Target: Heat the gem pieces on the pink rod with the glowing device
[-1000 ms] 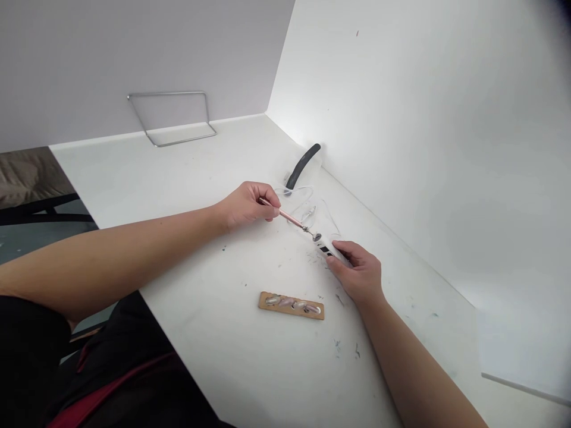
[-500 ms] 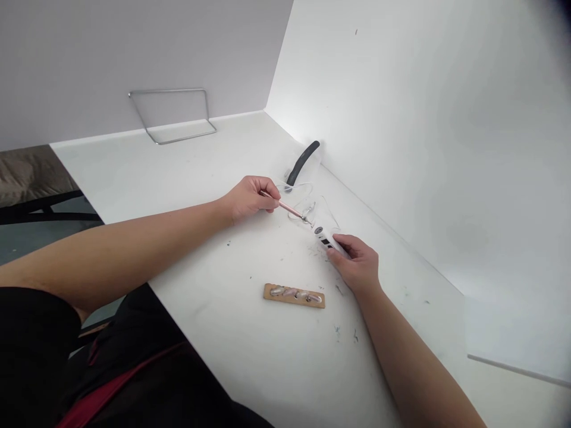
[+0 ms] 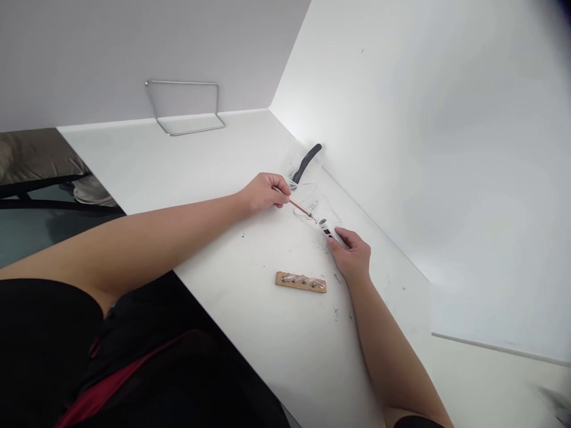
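My left hand pinches a slim rose-gold pen-shaped stick. At its far end sits a small shiny metallic piece, too small to make out. Wrapped in my right hand is a white torch-like device with dark markings and a round grey end. That round end faces the stick's tip, with a narrow gap or light contact between them; I cannot tell which. Below the hands, a brown strip lies on the white table, carrying several glossy pale nail tips.
A black curved handle-like thing and a clear thin cord lie beyond my hands by the white wall. Further left, a bent wire stand leans at the back panel. Dark specks dot the table near my right forearm.
The view has shifted, so the strip, the wire stand and the table edge sit differently in the picture. Both hands keep their holds, with stick tip and white device still close together.
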### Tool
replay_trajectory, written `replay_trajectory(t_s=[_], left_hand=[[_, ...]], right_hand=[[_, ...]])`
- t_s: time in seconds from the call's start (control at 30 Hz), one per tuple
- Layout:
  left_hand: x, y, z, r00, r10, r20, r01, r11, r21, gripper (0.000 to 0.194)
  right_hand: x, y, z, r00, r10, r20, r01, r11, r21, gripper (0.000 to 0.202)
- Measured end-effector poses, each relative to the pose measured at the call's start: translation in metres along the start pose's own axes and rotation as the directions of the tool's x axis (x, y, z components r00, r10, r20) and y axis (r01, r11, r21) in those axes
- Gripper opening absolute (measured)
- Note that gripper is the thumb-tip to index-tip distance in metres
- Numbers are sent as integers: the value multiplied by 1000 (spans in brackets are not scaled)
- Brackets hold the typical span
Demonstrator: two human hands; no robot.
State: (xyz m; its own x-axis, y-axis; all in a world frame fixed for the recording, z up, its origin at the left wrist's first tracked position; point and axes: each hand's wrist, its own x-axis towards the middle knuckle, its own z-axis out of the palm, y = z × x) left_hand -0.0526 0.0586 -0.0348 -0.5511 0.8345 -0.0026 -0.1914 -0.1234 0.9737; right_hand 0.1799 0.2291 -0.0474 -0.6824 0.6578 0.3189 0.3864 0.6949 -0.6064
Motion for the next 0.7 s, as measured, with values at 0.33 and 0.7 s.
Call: replay_trajectory(t_s=[0.33,0.7], left_hand=[[-1,2,-1,1000,-16,20,17,999,-33,11],[1,5,-5,994,-62,95,76,985,-154,13]], right_hand=[[2,-6,2,971,-234,52,238,962,-131,28],[9,-33,-5,827,-548,-121,505,821,-266,47]])
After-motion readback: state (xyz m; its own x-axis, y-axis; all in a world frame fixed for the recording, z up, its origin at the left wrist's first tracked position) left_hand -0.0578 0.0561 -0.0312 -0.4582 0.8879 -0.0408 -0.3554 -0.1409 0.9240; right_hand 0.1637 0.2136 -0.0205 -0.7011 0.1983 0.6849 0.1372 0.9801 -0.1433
